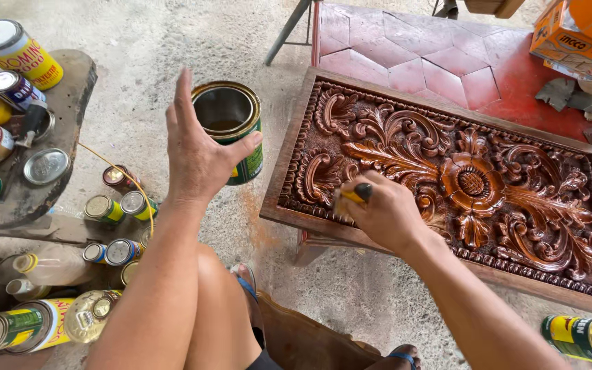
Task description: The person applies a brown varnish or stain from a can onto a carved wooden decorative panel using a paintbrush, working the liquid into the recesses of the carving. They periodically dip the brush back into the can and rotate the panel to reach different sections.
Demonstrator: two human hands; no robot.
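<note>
— Gripping what, exactly? Begin with the hands.

— Right hand [381,212], centre of the frame, is closed around a yellow-handled brush [356,194]; only the handle and a dark ferrule show above the fist, and the bristles are hidden against the wood. Left hand [196,154], just left of centre, holds an open green can [233,130] with thumb on the near side and palm against it, while the fingers stand up, spread and loose.

— Anything inside the can?

— Dark liquid low down, under a gold rim.

— And where does the brush meet the work?

— At the lower left part of a carved wooden panel [460,185], a rectangle of leaf scrolls around a central flower, glossy reddish brown. It fills the right half of the frame, tilted, resting on a red table [412,48] that runs to the upper edge.

— Closer in?

— A bare knee [207,301] at bottom centre, sandalled feet beside it, and a lying green can [580,338] at the lower right.

— Left side?

— Many small tins and bottles [114,229] on the ground, more cans on a rough wooden slab [70,89] at the upper left. Orange cardboard boxes [577,27] sit at the upper right corner.
</note>
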